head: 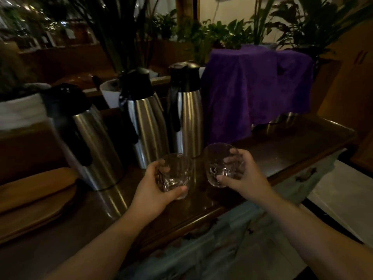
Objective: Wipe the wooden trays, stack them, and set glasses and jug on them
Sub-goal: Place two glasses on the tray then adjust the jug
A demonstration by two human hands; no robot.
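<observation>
My left hand (153,188) grips a clear glass (175,174) just above the dark wooden counter (292,150). My right hand (240,174) holds a second clear glass (219,164), tilted, a little higher and to the right of the first. Stacked wooden trays (34,199) lie at the far left of the counter. Three steel jugs with black tops stand behind the glasses: one at the left (90,138), one in the middle (147,122), one to the right (187,112).
A purple cloth (256,89) is draped over steel items at the back right. White pots (20,110) and leafy plants (222,31) stand behind the counter. The counter's front edge runs diagonally, with a worn pale drawer front (302,178) below it.
</observation>
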